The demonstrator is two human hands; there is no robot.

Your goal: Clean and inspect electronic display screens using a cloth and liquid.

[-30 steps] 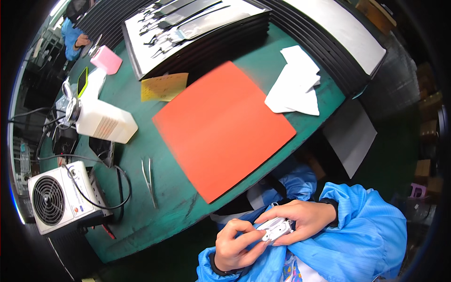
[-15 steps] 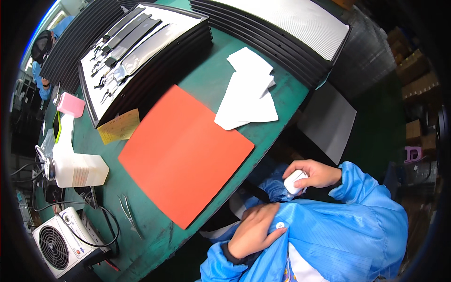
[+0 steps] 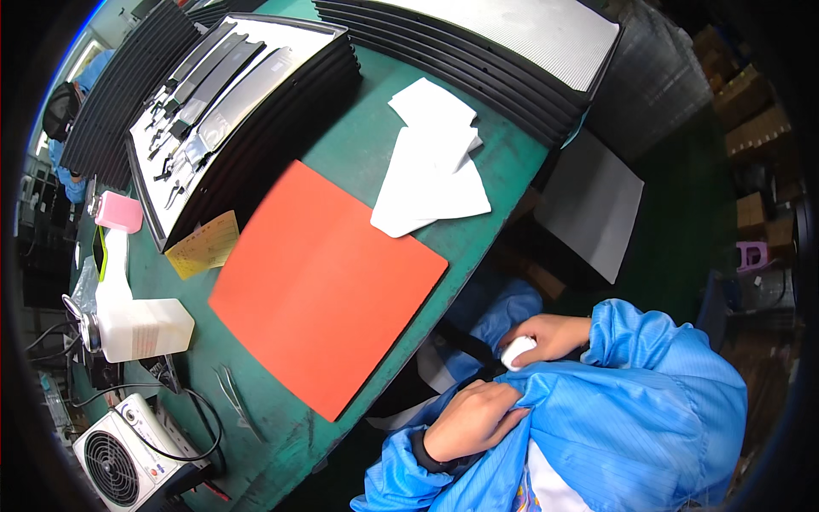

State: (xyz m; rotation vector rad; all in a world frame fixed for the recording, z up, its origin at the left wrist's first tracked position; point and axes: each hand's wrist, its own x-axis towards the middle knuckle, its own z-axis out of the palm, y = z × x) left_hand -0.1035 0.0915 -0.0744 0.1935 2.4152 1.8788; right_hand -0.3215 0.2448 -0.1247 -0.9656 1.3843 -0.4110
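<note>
My right hand [image 3: 554, 335] is closed round a small white rounded case [image 3: 518, 352], which looks like an earphone case. It is low beside my lap, close to the edge of my blue smock [image 3: 623, 418]. Just left of it, my left hand [image 3: 473, 420] has its fingers curled on the front of the smock and grips the cloth. Part of the case is covered by my fingers and the smock.
On the green table [image 3: 281, 452] lie an orange-red sheet [image 3: 328, 282], white cloths [image 3: 435, 162] and tweezers [image 3: 236, 401]. Trays of dark strips [image 3: 247, 136], a white bottle [image 3: 149, 328], a pink bottle [image 3: 119, 212] and a fan unit [image 3: 128, 452] stand around them.
My right hand has moved left and down with the white case, in against the smock. My left hand still grips the cloth. The whole view has shifted slightly.
</note>
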